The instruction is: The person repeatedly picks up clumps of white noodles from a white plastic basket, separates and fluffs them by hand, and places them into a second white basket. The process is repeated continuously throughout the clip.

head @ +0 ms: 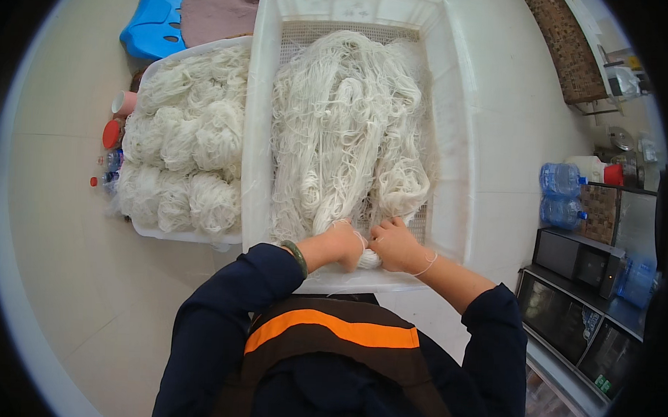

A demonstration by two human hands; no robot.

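Observation:
A large heap of long, tangled white thread-like strands (343,115) lies in a deep white plastic crate (455,130) with a mesh bottom. At the crate's near end my left hand (346,245) is curled around the strands, its fingertips mostly hidden. Beside it, my right hand (394,245) has bent fingers gripping the same gathered strands. A smooth looped bundle (369,259) shows between the two hands. Loose single strands cling to both hands and to the right wrist. A dark bangle (296,257) circles my left wrist.
Left of the crate, a white tub (184,236) holds several balled bundles of strands (215,201). A blue plastic chair (153,23) with a mauve cushion (216,14) stands behind it. Bottles and a red-lidded jar (113,133) line the tub's left side. Water jugs (561,180) and a microwave (577,261) stand right.

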